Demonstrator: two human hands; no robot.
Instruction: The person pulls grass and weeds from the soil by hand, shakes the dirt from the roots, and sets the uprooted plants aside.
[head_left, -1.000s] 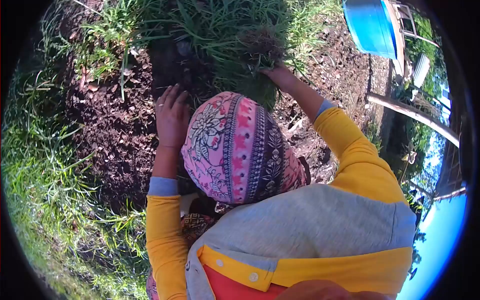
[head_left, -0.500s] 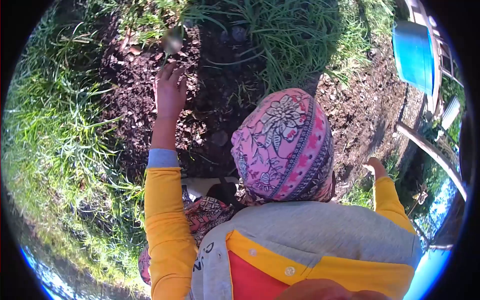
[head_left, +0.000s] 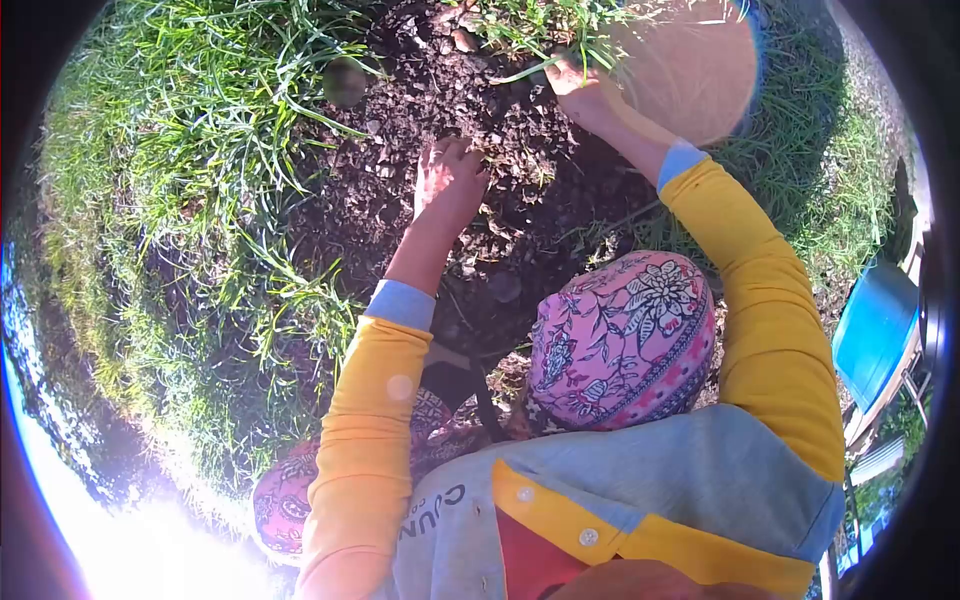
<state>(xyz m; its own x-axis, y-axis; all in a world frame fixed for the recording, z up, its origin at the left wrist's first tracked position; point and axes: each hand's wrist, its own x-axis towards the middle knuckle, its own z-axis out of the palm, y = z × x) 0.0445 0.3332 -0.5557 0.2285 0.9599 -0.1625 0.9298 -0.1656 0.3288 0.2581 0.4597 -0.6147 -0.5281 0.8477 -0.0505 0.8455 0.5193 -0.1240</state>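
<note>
1. The left hand was on a patch of dark brown, crumbly bare soil, its fingers partly bent and pointing away from the body; whether they had hold of anything could not be told
2. The right hand reached farther out, at the near edge of a tuft of narrow bright green grass blades; blades crossed its fingers, and how tightly these were closed, or on what, could not be told
3. The tuft stood at the far side of the soil, beyond the left hand, and the two hands were apart
4. Long, sunlit green grass bordered the soil on the left
5. A rounded bulge of pink floral cloth lay between the yellow fabric sleeves
6. A bright blue, smooth-sided tub stood at the far right
</note>
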